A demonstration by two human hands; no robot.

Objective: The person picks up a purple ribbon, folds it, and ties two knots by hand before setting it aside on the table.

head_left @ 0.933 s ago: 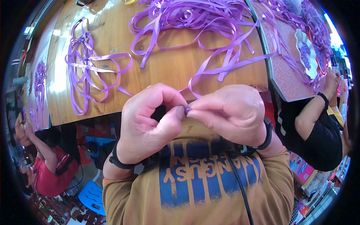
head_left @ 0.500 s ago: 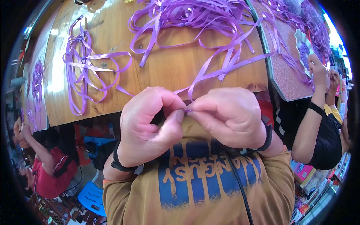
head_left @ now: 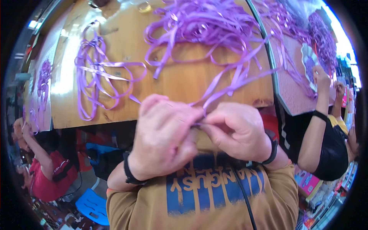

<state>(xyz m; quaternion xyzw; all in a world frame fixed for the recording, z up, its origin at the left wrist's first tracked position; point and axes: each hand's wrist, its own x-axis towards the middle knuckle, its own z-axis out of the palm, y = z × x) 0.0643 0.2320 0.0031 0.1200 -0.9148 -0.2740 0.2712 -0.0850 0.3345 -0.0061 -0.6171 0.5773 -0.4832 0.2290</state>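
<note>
Both of my hands meet in front of my chest, just off the table's near edge. My right hand (head_left: 239,132) pinches a narrow purple ribbon (head_left: 214,94) between thumb and forefinger. Curled against those fingertips, my left hand (head_left: 165,134) is turned with its back up and slightly smeared; its fingers close around the same ribbon, and its fingertips are partly hidden. Strands run from my hands up onto the wooden table (head_left: 168,88). A big tangled pile of purple ribbons (head_left: 203,28) lies at the far middle, and a smaller looped bundle (head_left: 90,63) lies at the left.
On the right, a pinkish table (head_left: 289,86) holds more purple ribbon and a white scalloped dish (head_left: 306,51) with small purple pieces. A co-worker's arm (head_left: 322,99) reaches over it. Another person in red (head_left: 53,176) sits at left near a blue stool (head_left: 92,207).
My left hand has rolled over so its back now shows, its fingers pressing closer to the right. The right hand keeps its pinch. The view has shifted, so the table sits slightly lower.
</note>
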